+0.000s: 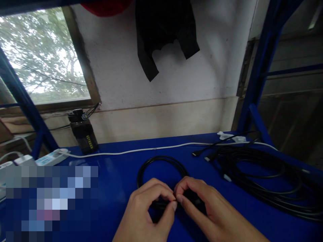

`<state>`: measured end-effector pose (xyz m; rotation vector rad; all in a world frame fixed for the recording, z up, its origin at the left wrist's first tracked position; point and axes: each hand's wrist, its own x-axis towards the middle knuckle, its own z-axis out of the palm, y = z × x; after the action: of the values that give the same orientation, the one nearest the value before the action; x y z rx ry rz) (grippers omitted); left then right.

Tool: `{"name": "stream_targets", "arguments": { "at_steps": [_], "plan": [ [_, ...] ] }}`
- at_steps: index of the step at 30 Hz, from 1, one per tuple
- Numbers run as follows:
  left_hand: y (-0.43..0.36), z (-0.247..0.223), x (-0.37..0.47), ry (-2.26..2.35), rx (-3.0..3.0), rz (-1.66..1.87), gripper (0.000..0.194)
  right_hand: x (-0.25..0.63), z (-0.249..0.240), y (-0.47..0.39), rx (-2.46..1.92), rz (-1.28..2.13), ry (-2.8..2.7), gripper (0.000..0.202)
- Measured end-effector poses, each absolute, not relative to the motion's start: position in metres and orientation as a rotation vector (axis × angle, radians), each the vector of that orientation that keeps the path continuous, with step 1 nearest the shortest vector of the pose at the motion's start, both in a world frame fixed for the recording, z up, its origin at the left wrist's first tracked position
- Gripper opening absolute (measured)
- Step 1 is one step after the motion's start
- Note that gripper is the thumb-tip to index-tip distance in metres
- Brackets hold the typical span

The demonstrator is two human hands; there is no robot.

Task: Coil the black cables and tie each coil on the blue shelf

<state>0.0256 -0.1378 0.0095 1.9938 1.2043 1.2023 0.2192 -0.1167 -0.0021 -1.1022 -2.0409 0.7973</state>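
A coiled black cable [161, 158] lies on the blue table [113, 181] in front of me, with its near part between and behind my hands. My left hand [153, 208] is closed in a pinch, thumb against fingertips, at the coil's near side. Close against it, my right hand [199, 205] pinches too, and the fingertips of both hands almost touch. Something small and dark sits between the fingertips, too small to make out. Dark cable parts show beneath my right hand.
Several black cables with plugs [252, 178] lie coiled on the right. A white cord [131, 152] crosses the table's back to a power strip [52, 157]. A dark bottle [84, 134] stands at the back left. Blue posts [262, 64] flank the table. The lower left is pixelated.
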Motion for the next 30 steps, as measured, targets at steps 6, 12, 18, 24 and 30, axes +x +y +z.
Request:
{"name": "stream_targets", "arguments": {
  "at_steps": [6, 12, 18, 24, 30],
  "plan": [
    [-0.1392, 0.0093, 0.0254, 1.346, 1.952, 1.121, 0.017, 0.221, -0.0046, -0.1166, -1.086, 0.793, -2.045, 0.021],
    [-0.139, 0.0107, 0.0273, 1.425, 1.891, 1.036, 0.016, 0.2212, -0.0014, -0.1172, -1.092, 0.8, -2.064, 0.019],
    [-0.1381, 0.0106, 0.0287, 1.409, 1.867, 1.074, 0.019, 0.2219, -0.0041, -0.1179, -1.085, 0.784, -2.068, 0.016],
    [-0.137, 0.009, 0.028, 1.411, 1.867, 1.06, 0.018, 0.2228, -0.0045, -0.1188, -1.09, 0.736, -2.078, 0.015],
    [-0.1369, 0.0101, 0.0278, 1.403, 1.879, 1.057, 0.013, 0.2207, 0.0001, -0.1169, -1.063, 0.714, -2.091, 0.013]
  ]
}}
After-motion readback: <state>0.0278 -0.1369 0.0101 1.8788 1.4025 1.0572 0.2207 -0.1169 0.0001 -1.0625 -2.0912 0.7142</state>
